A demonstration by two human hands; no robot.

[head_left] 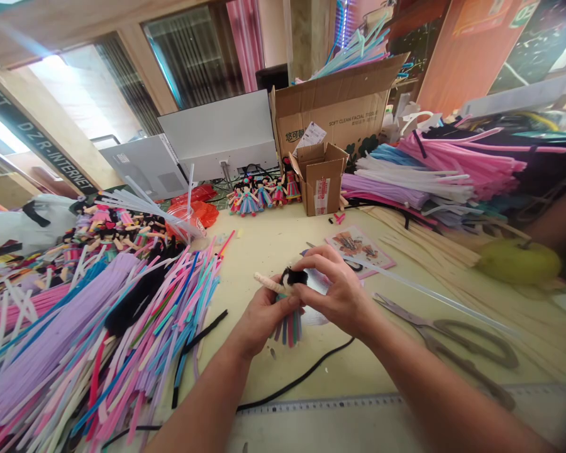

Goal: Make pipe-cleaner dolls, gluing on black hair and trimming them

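In the middle of the head view, both hands hold a small pipe-cleaner doll point(289, 318) above the table. It has black hair, a cream arm sticking out to the left and a striped skirt of coloured strips hanging down. My left hand point(264, 318) is closed around the doll's body from the left. My right hand point(334, 283) pinches the black hair at the head from the right. A long black pipe cleaner point(306, 374) lies on the table below the hands. Large scissors point(434, 333) rest to the right of my right forearm.
Bundles of coloured pipe cleaners point(136, 333) cover the left side; more point(462, 163) are piled at the right. Finished dolls point(249, 200) stand beside a small cardboard box point(323, 179). A ruler point(330, 402) runs along the front. A green fruit point(521, 261) sits at right.
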